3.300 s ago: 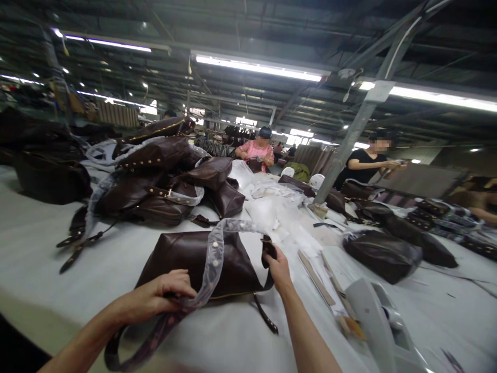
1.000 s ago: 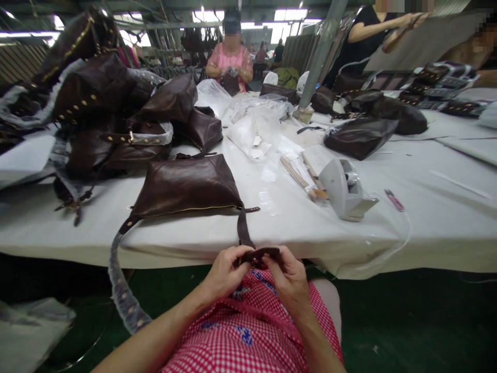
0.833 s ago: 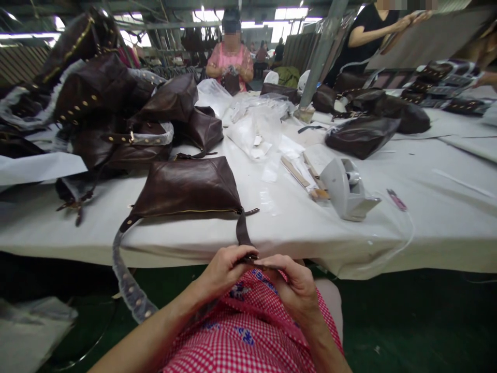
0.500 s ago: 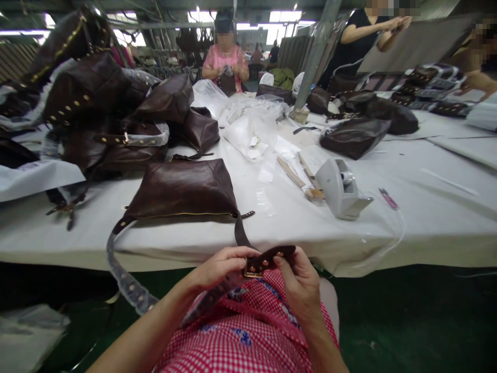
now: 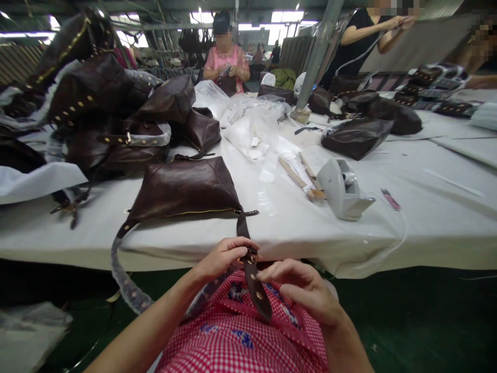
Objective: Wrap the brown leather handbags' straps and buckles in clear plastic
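A dark brown leather bag [image 5: 186,187] lies flat on the white table [image 5: 295,228], its zip edge toward me. Its studded brown strap [image 5: 254,282] hangs off the table edge down to my lap. My left hand [image 5: 223,257] pinches the strap at its brass buckle. My right hand [image 5: 303,287] rests just right of the strap's loose end, fingers curled and touching it. The bag's other strap [image 5: 126,282], wrapped in clear plastic, droops off the table at left and runs under my left forearm.
A heap of brown studded bags [image 5: 104,109] fills the table's left. Clear plastic bags [image 5: 254,129], wooden sticks [image 5: 297,173], a grey tape dispenser [image 5: 344,189] and a small pink tool [image 5: 390,199] lie right of the bag. Other people [image 5: 225,54] work at the far side.
The strap end, held level between both hands half a second ago, now points down over my lap. My right hand has slid lower and to the right.
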Demonstrator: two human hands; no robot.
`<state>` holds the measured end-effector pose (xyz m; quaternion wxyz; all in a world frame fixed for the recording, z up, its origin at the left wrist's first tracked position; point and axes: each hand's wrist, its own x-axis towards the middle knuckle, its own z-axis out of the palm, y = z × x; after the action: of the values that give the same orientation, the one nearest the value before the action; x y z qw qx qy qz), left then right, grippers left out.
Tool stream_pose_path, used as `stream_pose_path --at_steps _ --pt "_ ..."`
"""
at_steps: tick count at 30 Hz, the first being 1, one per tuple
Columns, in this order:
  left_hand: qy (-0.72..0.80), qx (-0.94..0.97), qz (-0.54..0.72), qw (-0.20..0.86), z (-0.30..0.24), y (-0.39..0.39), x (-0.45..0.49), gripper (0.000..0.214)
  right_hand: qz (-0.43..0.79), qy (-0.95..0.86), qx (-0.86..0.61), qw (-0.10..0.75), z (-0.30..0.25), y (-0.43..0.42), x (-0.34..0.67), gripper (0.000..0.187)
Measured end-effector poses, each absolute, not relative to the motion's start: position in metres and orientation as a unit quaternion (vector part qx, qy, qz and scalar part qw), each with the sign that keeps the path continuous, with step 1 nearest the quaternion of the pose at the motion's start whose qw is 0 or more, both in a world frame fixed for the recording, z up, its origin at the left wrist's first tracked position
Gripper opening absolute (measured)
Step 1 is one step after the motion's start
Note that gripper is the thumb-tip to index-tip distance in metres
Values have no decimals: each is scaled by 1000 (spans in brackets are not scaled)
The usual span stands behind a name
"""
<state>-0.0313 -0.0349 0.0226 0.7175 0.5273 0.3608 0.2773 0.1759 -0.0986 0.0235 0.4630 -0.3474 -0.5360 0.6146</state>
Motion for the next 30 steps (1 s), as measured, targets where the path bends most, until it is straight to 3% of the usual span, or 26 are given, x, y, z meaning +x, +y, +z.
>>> stream_pose_path --at_steps 3,7,10,14,18,23,28,30 --pt "353 629 246 648 26 -37 -30 29 629 -356 -425 545 5 -79 174 19" --pt "353 749 210 520 40 -44 -21 29 655 -366 -483 452 -2 -49 154 40" --pt "350 796 188 456 43 -53 -20 32 705 -326 -445 445 3 -35 144 51" --pt "319 840 204 390 16 -63 -25 66 740 -244 -417 469 1 -27 138 53" --pt "344 818 235 397 -11 -64 -34 73 739 -174 -408 507 -6 -20 129 53" --pt "395 720 297 488 4 -60 -48 56 745 -125 -378 535 -9 -13 108 48" --pt "436 715 311 450 8 -52 -52 18 754 -155 -385 510 -10 -18 98 47" --pt "425 750 288 417 5 -50 -54 17 738 -167 -407 512 -7 -19 104 48"
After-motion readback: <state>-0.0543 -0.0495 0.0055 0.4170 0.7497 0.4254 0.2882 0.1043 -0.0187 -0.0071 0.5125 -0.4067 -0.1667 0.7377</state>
